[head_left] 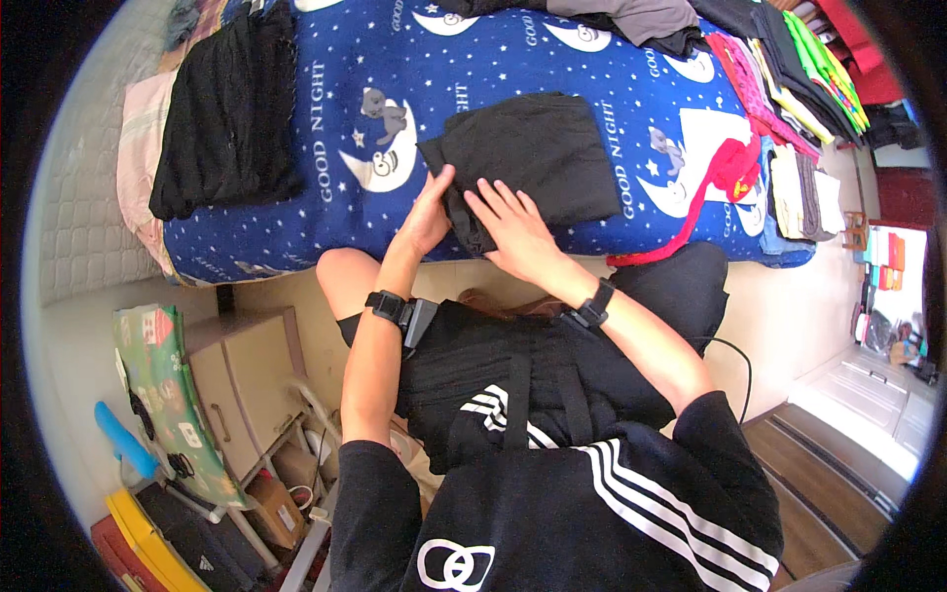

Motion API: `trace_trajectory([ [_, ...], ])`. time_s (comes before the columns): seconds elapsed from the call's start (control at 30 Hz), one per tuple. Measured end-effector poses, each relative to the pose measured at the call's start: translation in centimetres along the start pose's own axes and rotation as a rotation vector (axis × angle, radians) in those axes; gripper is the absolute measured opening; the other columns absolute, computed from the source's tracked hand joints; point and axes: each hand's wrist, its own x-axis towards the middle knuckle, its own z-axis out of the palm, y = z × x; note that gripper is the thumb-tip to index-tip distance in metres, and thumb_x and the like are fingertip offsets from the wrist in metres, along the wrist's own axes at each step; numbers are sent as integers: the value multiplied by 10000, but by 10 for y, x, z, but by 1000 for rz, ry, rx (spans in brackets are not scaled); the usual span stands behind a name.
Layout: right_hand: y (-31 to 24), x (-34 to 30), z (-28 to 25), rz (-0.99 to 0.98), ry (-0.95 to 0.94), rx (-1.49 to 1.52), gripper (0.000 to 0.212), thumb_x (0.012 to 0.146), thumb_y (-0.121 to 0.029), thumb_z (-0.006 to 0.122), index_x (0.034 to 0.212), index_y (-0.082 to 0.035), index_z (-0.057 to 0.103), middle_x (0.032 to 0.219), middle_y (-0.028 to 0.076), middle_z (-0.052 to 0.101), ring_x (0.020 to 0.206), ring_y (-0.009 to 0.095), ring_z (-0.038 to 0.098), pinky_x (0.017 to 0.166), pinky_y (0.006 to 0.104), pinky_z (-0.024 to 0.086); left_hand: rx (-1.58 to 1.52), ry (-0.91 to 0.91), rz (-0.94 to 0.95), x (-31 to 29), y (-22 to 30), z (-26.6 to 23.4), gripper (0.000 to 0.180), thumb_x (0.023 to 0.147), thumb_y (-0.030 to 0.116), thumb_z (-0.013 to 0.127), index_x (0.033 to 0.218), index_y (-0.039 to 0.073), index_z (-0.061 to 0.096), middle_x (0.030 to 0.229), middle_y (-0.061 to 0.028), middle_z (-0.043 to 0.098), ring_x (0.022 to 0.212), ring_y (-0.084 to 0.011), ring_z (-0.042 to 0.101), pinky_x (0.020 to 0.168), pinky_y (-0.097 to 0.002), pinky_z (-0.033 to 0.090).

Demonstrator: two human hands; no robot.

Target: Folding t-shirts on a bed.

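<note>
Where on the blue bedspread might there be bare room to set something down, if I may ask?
The widest bare patch of the blue bedspread lies between the black clothing at left and the folded black garment under the right hand. A narrower strip runs beyond that garment, toward the grey cloth. The right end is crowded with red cloth and folded clothes.

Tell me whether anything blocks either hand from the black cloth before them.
Nothing visible does: the left hand is at the left edge of the black cloth, and the right hand has fingers over its near left part.
</note>
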Motion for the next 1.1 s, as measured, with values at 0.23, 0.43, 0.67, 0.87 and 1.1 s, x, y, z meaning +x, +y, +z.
trace_trajectory([
  [0.23,28,-16,-24,78,90,-149,872,610,-75,760,1392,-106,377,1406,157,399,1305,326,374,1073,511,270,752,250,484,13,-15,-15,517,827,142,696,1269,15,459,1222,-101,541,1088,-192,533,940,-326,424],
  [0.43,64,-34,-31,193,84,-132,745,668,-54,712,1360,-114,442,1412,135,413,1295,321,399,1072,488,300,764,179,483,5,-7,12,572,753,181,751,1210,-20,471,1178,-174,565,1072,-240,566,929,-345,436],
  [0.67,51,-34,-52,73,470,70,414,643,15,658,1045,-61,594,1025,117,585,1039,306,548,896,380,453,661,196,266,27,0,14,494,747,89,700,1177,-59,507,1143,-155,610,1029,-252,602,905,-338,464],
  [0.87,41,-47,-34,-188,46,474,297,833,-184,624,1084,-31,579,1033,165,589,959,330,582,823,393,488,67,90,-58,29,49,58,184,803,-2,574,975,-66,581,920,-126,635,806,-242,642,731,-357,546],
  [1.1,75,-13,-23,354,-112,468,450,932,-373,485,1237,-44,519,1211,220,559,1126,387,522,932,444,435,16,37,-14,41,58,111,150,821,-13,553,955,-79,563,952,-143,630,819,-248,649,742,-346,551],
])
